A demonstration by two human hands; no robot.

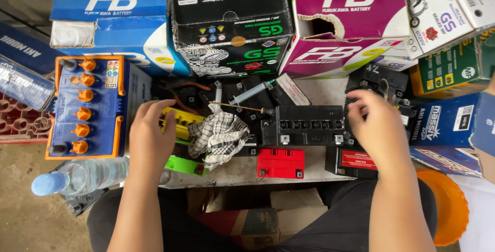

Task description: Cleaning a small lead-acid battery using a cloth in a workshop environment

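L hand (150,137), mid-left of frame, fingers curled over yellow strip (178,119), touching it. R hand (375,126), mid-right, fingers bent on small black battery (372,83); can't tell if grasping. Checked rag (219,136) between them.

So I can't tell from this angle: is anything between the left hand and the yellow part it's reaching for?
Nothing visible. The left hand already lies on the yellow part, fingers over its left end. The checked cloth sits just right of it, beside rather than between.
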